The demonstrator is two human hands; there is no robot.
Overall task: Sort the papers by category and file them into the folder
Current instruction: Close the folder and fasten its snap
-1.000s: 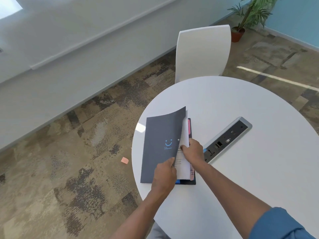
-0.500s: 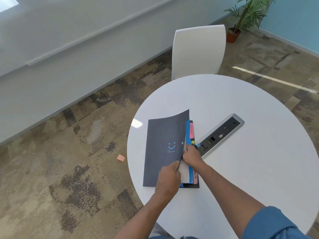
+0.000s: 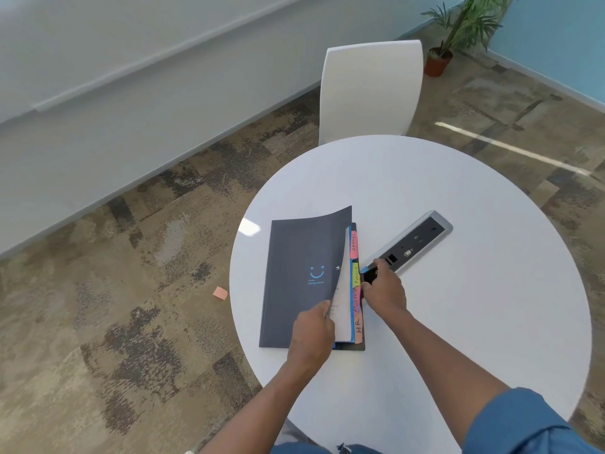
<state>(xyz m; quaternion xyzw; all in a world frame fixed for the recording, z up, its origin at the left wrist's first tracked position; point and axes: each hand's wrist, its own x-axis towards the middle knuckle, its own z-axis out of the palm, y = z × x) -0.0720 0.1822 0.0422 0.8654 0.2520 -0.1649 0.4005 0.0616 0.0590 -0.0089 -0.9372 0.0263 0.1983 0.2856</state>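
Head view shows the folder (image 3: 304, 283) lying long from near to far on the desk (image 3: 458, 322), with the left hand (image 3: 311, 335) pinching its lifted cover and the right hand (image 3: 383, 290) curled at the tabs (image 3: 355, 280), closest to them.

Grey tabbed folder (image 3: 302, 283), cover half-lifted

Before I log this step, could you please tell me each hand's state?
Left hand: holds the dark grey folder cover lifted.
Right hand: fingers curled at the folder's tabbed edge; grip unclear.
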